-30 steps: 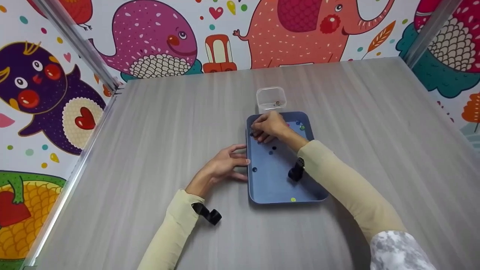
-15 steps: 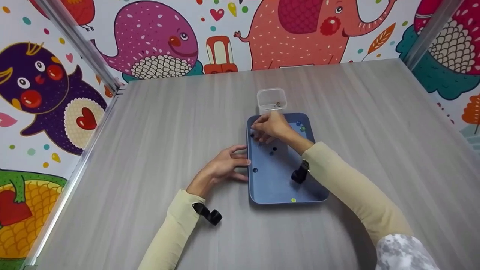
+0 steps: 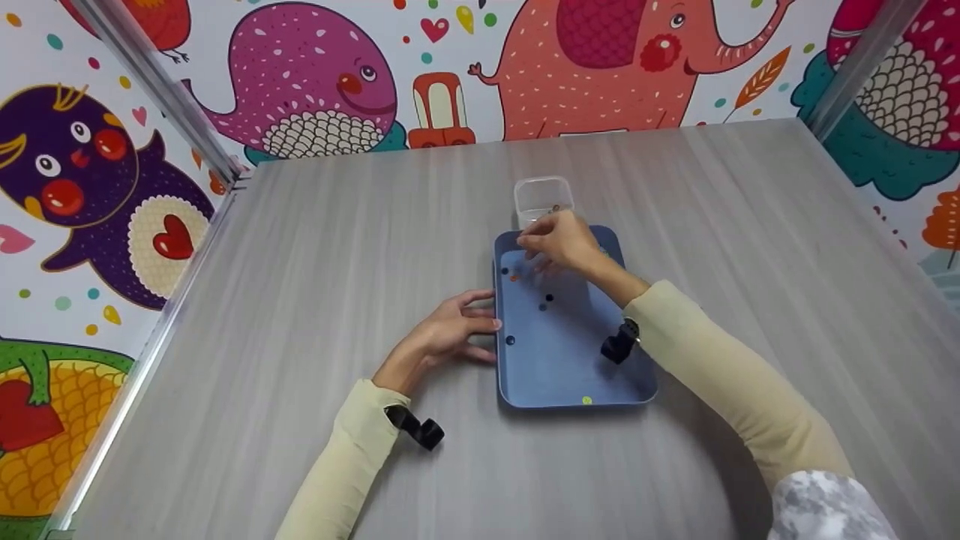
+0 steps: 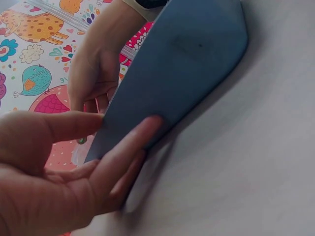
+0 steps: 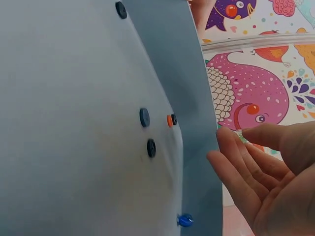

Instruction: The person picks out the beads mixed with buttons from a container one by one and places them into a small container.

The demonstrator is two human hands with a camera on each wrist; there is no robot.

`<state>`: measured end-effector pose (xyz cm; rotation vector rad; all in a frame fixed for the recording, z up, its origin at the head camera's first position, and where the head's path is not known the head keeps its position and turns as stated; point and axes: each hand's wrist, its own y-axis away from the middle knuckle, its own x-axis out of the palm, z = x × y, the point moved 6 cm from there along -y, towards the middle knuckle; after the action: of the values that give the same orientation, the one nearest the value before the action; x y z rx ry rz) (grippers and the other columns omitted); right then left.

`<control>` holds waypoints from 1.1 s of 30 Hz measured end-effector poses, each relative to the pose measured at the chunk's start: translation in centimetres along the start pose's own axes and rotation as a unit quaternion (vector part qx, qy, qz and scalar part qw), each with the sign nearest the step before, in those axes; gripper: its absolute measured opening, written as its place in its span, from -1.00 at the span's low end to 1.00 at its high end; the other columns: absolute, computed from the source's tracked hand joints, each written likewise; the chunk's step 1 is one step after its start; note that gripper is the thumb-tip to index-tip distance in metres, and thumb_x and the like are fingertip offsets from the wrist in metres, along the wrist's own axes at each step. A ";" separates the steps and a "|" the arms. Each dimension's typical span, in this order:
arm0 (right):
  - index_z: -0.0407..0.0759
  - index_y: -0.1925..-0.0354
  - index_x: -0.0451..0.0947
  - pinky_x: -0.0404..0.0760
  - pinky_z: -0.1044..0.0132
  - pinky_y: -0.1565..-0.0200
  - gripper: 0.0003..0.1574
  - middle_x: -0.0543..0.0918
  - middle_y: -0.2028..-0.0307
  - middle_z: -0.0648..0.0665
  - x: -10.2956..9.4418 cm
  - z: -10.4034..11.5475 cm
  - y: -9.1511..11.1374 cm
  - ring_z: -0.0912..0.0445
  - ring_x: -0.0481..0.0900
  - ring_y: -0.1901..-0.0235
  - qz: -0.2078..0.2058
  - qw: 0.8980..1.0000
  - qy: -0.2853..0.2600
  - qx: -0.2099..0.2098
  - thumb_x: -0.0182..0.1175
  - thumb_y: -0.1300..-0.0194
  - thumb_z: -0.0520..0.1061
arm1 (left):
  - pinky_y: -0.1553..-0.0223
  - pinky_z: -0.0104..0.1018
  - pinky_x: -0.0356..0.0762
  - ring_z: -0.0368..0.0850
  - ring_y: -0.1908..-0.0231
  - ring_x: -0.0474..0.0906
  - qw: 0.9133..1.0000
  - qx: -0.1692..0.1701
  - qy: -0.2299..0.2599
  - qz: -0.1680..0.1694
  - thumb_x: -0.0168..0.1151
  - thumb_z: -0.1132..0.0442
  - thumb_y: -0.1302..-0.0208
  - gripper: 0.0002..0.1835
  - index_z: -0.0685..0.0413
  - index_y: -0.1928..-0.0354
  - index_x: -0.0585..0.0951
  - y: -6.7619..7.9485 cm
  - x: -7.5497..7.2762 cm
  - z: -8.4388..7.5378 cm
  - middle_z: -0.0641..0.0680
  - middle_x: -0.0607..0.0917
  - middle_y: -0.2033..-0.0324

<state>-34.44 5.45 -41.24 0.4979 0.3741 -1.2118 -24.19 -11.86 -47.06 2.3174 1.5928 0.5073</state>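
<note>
1. The right hand (image 3: pixel 564 241) is raised over the far end of the tray, thumb and forefinger pinching a small clear-and-green piece (image 5: pixel 239 134).
2. The left hand (image 3: pixel 451 328) has its fingers spread, fairly straight, resting against the outside of the tray's left wall.
3. Between them sits the blue tray (image 3: pixel 559 367), holding scattered little round pieces: an orange piece (image 3: pixel 514 278) next to a black piece (image 5: pixel 174 119) by the far left corner, two dark discs (image 5: pixel 151 148) together nearer the middle, another black disc (image 3: pixel 510 340) along the left wall, a blue bead (image 5: pixel 185 220) at the far wall and a yellow piece (image 3: pixel 586 400) at the near edge.
4. Just beyond the tray stands a clear plastic container (image 3: pixel 541 184) with something tiny inside.
5. Everything rests on a grey wood-grain surface (image 3: pixel 360 247); cartoon-animal panels (image 3: pixel 442 45) rise behind.
</note>
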 end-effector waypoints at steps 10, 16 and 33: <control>-0.21 0.04 0.71 0.82 0.11 0.35 -0.68 0.78 0.28 -0.30 -1.6 0.2 0.1 0.09 0.75 0.53 -0.047 0.998 -0.005 -0.030 0.30 -0.37 -0.02 | 0.16 -0.01 0.81 0.15 -0.11 0.61 1.000 -0.004 0.003 -0.002 0.20 0.45 -0.35 -0.26 0.06 -0.52 0.18 0.1 -0.1 0.0 0.34 0.45 -0.33; -0.20 0.02 0.72 0.76 0.33 0.49 -0.68 0.77 0.34 -0.29 -2.6 -0.2 -0.2 0.14 0.72 0.58 -0.088 0.995 -0.007 -0.045 0.29 -0.38 -0.04 | 0.17 -0.02 0.81 0.11 -0.07 0.62 1.000 -0.004 0.002 -0.002 0.19 0.46 -0.36 -0.26 0.07 -0.52 0.18 0.0 0.0 0.0 0.34 0.45 -0.32; -0.25 -0.01 0.69 0.80 0.11 0.45 -0.66 0.73 0.40 -0.25 -4.3 -1.5 -1.2 0.09 0.70 0.59 -0.103 0.993 -0.046 -0.046 0.27 -0.40 -0.06 | 0.17 -0.06 0.81 0.06 -0.05 0.63 1.000 -0.004 0.006 -0.003 0.17 0.47 -0.36 -0.27 0.10 -0.52 0.17 -0.1 0.0 0.2 0.33 0.44 -0.34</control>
<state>-36.99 9.40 -40.45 0.3289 0.4073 -1.4045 -24.19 -11.87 -47.24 2.3072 1.5998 0.5268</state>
